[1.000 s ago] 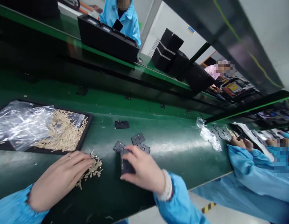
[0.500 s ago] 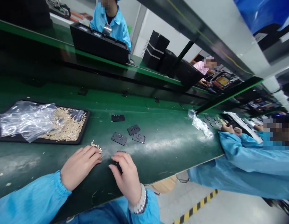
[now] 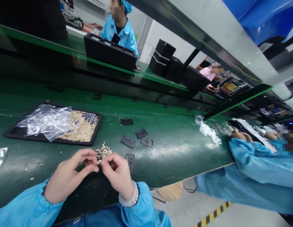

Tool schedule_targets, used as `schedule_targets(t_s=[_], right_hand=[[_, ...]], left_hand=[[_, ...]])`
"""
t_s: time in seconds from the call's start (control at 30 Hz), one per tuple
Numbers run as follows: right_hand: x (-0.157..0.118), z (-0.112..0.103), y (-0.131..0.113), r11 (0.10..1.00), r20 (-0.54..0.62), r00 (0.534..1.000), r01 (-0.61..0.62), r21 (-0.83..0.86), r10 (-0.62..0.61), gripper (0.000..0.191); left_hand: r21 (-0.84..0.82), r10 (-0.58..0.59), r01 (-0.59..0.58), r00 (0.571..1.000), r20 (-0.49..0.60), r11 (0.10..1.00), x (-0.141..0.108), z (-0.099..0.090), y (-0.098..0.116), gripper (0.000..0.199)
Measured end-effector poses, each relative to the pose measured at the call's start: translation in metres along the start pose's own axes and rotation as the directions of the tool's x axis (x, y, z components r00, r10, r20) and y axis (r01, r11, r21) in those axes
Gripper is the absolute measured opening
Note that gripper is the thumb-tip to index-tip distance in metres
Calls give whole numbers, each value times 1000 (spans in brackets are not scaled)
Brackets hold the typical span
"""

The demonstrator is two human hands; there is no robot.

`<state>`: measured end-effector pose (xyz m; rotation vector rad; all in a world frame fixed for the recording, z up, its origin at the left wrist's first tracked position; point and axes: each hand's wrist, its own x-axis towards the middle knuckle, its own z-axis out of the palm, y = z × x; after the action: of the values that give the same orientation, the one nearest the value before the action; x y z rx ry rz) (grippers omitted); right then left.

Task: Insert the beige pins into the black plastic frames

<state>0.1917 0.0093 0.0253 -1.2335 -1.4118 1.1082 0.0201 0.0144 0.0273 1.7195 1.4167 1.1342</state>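
Note:
A small heap of beige stick-like pieces (image 3: pixel 104 150) lies on the green bench, just beyond my two hands. My left hand (image 3: pixel 72 171) has its fingers curled and thumb drawn in at the heap's left edge; whatever is between the fingertips is hidden. At the near side of the heap, my right hand (image 3: pixel 118 173) pinches thumb and forefinger together, with a small beige piece (image 3: pixel 99 162) showing at the tips. Beside my right hand lies a dark flat plate with cut-outs (image 3: pixel 130 163). Farther back are several similar black plates (image 3: pixel 128 141).
A black tray (image 3: pixel 96 126) at left holds many beige pieces and a clear plastic bag (image 3: pixel 50 121). More clear plastic (image 3: pixel 209 132) lies at right, near a co-worker's blue sleeve (image 3: pixel 246 154). A green-edged shelf with a black box (image 3: pixel 110 52) runs behind the bench.
My left hand has drawn back off the beige heap, uncovering it. My right hand has moved left to the heap and closed into a pinch. The view has shifted slightly.

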Motion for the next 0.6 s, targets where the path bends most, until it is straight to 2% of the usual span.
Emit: schedule_targets(t_s=[0.07,0.13,0.27,0.33,0.43,0.5,0.6], right_hand=[[-2,3,-6,1000,-60,998,-5,25,6,14],[-3,6,-12,999,-100,995,30,22,-27,15],[-7,11,-15,989,-145,979,134,-62,-142,20],[-9,12,-15,973,-172,961,197,-117,-215,16],[-12,11,-16,915,-185,908,332,-231,-376,7],[-13,8,-19,865,-140,880,398,-304,-455,8],[-11,5,-23,834,-64,875,433,-343,-481,11]], left_hand=[[-110,-140,141,990,20,984,-2,2,9,53],[-195,-226,223,974,10,955,-4,6,17,54],[-249,-263,238,962,-74,939,-7,12,25,51],[-240,-218,191,972,-92,952,-9,11,25,48],[-147,-98,80,987,-125,986,-12,7,21,39],[-39,8,-13,989,-147,999,-14,2,20,31],[106,189,-174,970,-152,979,-16,-5,20,21]])
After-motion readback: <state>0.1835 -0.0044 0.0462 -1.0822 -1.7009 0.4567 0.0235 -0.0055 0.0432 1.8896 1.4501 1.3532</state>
